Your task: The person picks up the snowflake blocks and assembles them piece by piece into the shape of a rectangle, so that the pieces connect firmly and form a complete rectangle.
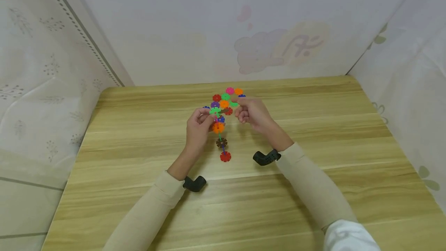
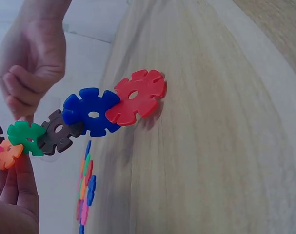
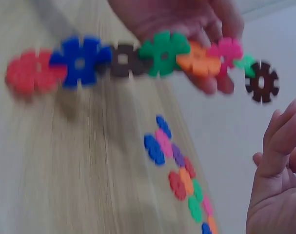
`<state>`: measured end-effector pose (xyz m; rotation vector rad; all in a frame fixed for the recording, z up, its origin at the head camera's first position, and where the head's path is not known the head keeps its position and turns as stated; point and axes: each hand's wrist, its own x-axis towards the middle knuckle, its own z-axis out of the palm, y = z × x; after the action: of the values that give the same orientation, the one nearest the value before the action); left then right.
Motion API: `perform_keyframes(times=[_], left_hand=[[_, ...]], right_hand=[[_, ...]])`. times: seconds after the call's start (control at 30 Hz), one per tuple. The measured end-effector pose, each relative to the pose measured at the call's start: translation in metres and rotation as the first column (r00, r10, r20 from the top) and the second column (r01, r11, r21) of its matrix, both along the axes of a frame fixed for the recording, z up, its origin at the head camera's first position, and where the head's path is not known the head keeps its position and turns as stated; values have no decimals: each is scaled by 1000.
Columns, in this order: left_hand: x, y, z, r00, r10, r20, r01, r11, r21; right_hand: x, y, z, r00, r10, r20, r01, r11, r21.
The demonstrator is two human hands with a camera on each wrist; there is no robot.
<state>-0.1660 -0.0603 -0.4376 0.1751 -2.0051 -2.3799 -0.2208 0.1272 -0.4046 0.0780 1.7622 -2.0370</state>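
Note:
A chain of slotted plastic discs hangs above the table, its red disc (image 1: 225,157) at the near end. From there follow a blue disc (image 3: 80,62), a brown disc (image 1: 221,142), a green disc (image 3: 165,53), an orange disc (image 1: 218,128), a pink disc (image 3: 226,54), a light green disc (image 1: 215,112) and a last brown disc (image 3: 262,82). My left hand (image 1: 199,129) pinches the chain near the orange, pink and light green discs. My right hand (image 1: 256,114) is beside the last brown disc, apart from it and holding nothing, its index finger extended.
Several loose discs lie on the wooden table (image 1: 139,134) beyond the hands, among them a pink loose disc (image 1: 230,90), a red loose disc (image 1: 216,98) and a purple loose disc (image 1: 215,105). A patterned cloth wall (image 1: 195,30) stands behind the table's far edge.

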Motion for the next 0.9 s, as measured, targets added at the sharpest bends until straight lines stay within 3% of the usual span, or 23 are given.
perform_keyframes(times=[0.33,0.53,0.9], left_hand=[[0,-2,-4,999,-16,-41,13,998,-67],[0,-3,-7,998,-8,-63,0,992,-123],[0,-1,-8,999,-1,-54,-6,993,-116]], right_hand=[[-15,12,-19,998,-55,-33,59,989,135],[-28,16,-34,995,-102,-2,100,978,181],[-49,19,-56,987,-157,-42,162,945,282]])
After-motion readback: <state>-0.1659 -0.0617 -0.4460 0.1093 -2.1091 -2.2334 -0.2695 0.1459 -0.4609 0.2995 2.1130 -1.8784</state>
